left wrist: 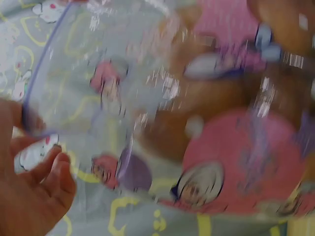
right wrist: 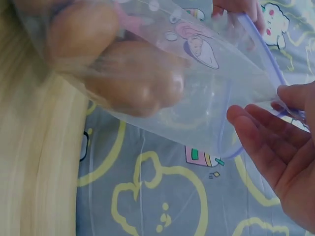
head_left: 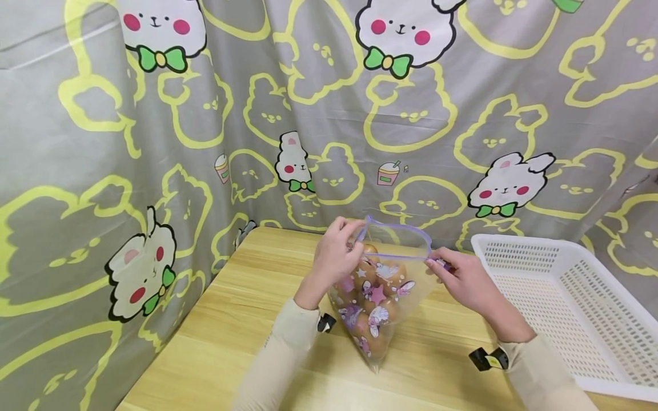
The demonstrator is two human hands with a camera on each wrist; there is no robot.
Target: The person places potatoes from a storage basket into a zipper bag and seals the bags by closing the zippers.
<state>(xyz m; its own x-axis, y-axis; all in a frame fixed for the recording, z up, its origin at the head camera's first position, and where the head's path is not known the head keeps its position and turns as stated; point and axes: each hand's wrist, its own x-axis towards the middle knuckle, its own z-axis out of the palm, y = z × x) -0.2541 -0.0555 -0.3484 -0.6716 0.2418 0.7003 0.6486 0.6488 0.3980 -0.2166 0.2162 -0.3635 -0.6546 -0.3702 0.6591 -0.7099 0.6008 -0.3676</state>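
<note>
A clear zip-top bag (head_left: 377, 291) with pink and purple cartoon prints hangs over the table, its purple-edged mouth spread wide. Inside sit several smooth, brown, rounded items (right wrist: 135, 78); their exact kind is unclear. My left hand (head_left: 336, 251) pinches the bag's rim on the left side. At the opposite corner, my right hand (head_left: 462, 279) pinches the purple edge between thumb and finger. In the right wrist view, other fingers (right wrist: 256, 142) of the right hand extend beside the mouth. The bag's lower tip is close to the tabletop; whether it touches cannot be told.
A white perforated plastic basket (head_left: 560, 308) stands on the right of the wooden table (head_left: 216, 342). Behind and to the left hangs a grey curtain (head_left: 329, 120) with cartoon prints, close to the table's edges.
</note>
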